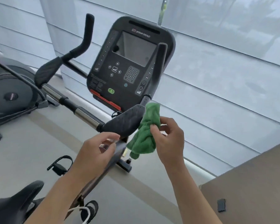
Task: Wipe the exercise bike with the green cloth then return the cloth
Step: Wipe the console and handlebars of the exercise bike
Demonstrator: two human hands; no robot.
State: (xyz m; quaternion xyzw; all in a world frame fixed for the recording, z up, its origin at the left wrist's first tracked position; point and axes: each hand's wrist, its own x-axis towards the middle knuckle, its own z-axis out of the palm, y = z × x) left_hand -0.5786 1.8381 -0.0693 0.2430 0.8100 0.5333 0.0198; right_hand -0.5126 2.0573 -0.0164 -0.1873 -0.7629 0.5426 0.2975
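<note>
The exercise bike's black console [129,62] stands in the middle, with black handlebars [124,122] curving out on both sides. A crumpled green cloth [144,136] hangs beside the right elbow pad of the handlebar, touching its edge. My right hand [168,139] pinches the cloth between thumb and fingers. My left hand [95,151] hovers just below the pad, over the bike's frame, fingers loosely curled and holding nothing. The black saddle [13,204] shows at the bottom left.
Another exercise machine [11,94] stands at the left. White blinds [225,78] cover the window behind the bike. A brown surface [257,183] with a small dark object [221,205] is at the lower right. A pedal with strap [60,164] sits below.
</note>
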